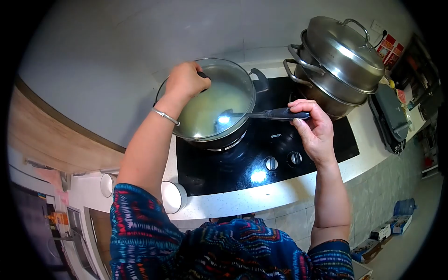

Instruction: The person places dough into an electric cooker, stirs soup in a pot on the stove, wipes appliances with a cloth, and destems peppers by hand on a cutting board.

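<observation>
Left hand (187, 80): fingers closed around the dark knob (203, 74) of a round, transparent glass lid (238, 86) with a narrow metallic rim. The lid lies over a round, dark-walled pan (220, 142) at the left of a glossy black hob (219, 172); whether it is seated evenly cannot be determined. A curved black side handle (260, 80) projects from the pan. Right hand (317, 128): thumb and fingers clamped on the smooth black grip of a long, slender utensil (268, 114), its far end directed towards the pan.

Stack (338, 70) at the hob's right: polished stainless steel, rounded tiers, looped handles, domed cover. Hob knobs (271, 163): round, with a raised bar. Counter (219, 204): pale, finely speckled. White bowl (172, 197): smooth, round, partly covered by the patterned sleeve (140, 224). Bracelet (165, 116): thin, silver-coloured metal, left wrist.

Limits of observation: the pan's contents show only as a blurred yellowish-green area through cloudy glass. The utensil's head is obscured by glare, and its passage under or over the rim is unclear. The left hand hides most of the knob.
</observation>
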`<state>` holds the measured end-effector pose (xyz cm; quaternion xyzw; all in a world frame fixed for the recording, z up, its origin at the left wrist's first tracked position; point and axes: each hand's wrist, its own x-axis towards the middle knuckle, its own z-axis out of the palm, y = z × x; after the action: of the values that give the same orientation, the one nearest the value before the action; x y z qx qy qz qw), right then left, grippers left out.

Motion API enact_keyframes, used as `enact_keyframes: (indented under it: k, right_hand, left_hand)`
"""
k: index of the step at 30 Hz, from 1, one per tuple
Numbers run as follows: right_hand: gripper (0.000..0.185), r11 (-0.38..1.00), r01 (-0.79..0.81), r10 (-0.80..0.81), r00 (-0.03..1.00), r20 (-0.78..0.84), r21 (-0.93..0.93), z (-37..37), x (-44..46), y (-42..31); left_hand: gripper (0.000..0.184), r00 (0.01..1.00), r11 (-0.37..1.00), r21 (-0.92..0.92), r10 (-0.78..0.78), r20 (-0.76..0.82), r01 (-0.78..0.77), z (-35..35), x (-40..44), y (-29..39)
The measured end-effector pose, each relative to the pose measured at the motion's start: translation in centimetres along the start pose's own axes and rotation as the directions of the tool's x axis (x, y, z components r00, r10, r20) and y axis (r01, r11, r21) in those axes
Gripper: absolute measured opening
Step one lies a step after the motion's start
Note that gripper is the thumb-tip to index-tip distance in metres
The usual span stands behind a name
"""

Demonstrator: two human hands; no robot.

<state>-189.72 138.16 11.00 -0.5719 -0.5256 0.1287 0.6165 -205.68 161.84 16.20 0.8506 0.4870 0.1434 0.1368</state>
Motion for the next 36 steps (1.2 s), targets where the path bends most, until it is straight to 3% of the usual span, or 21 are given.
enact_keyframes:
  k: [7,10,14,19,20,22,24,26,30,33,34,36]
  right_hand:
    - [0.018,1.0,0.02,-0.021,0.997,-0.068,-0.015,0.1,-0.4,1.7]
    - [0.019,0.998,-0.012,0.008,0.997,-0.073,-0.062,-0.4,-0.7,2.0]
    - [0.02,0.983,0.059,-0.066,0.997,-0.036,-0.171,-0.5,-1.0,1.9]
    - [0.023,0.988,-0.023,0.02,1.0,-0.024,-0.15,-0.3,-1.7,1.9]
    - [0.025,0.99,0.002,-0.006,0.999,-0.033,-0.139,-0.2,-1.8,2.4]
    - [0.03,0.995,-0.023,0.017,0.998,-0.055,-0.102,0.0,-2.1,2.0]
    - [0.05,0.994,-0.035,0.025,0.995,-0.091,-0.106,0.0,-2.4,1.7]
    - [0.057,0.996,-0.09,0.09,0.983,-0.16,0.009,-0.3,-2.9,1.6]
    - [0.051,0.992,-0.101,0.119,0.948,-0.296,0.075,-1.1,-5.0,2.1]
    - [0.039,0.984,-0.124,0.157,0.938,-0.308,0.125,-1.6,-7.4,3.3]
    - [0.038,0.979,-0.144,0.181,0.942,-0.283,0.145,-1.6,-8.2,3.8]
    - [0.036,0.964,-0.204,0.236,0.952,-0.194,0.172,-0.4,-9.3,4.0]
  left_hand:
    - [0.041,0.998,0.999,0.026,0.048,-0.034,-0.047,2.1,-0.3,-0.9]
    - [0.041,0.999,0.999,0.02,0.05,-0.007,-0.05,2.7,-0.2,-0.8]
    - [0.04,0.997,0.996,0.034,0.077,-0.003,-0.077,3.8,0.2,-0.8]
    - [0.042,0.991,0.986,0.133,0.11,-0.073,-0.1,3.9,-0.1,-0.7]
    - [0.043,0.984,0.975,0.183,0.144,-0.103,-0.123,3.7,-0.3,-0.6]
    - [0.044,0.996,0.983,0.177,0.064,-0.063,-0.052,3.1,-0.8,-0.1]
    - [0.048,0.999,0.985,0.171,0.037,0.003,-0.037,2.6,-1.1,-0.1]
    - [0.053,0.999,0.983,0.186,0.011,-0.031,-0.005,2.3,-1.4,-0.5]
    - [0.055,0.978,1.0,0.027,0.004,-0.209,0.001,0.6,-3.5,-2.6]
    - [0.054,0.943,0.993,-0.119,-0.037,-0.332,-0.002,-0.9,-7.5,-6.2]
    - [0.053,0.929,0.978,-0.206,-0.072,-0.364,-0.005,-1.3,-9.4,-7.7]
    - [0.049,0.905,0.975,-0.21,-0.151,-0.399,0.07,-2.0,-13.8,-11.0]
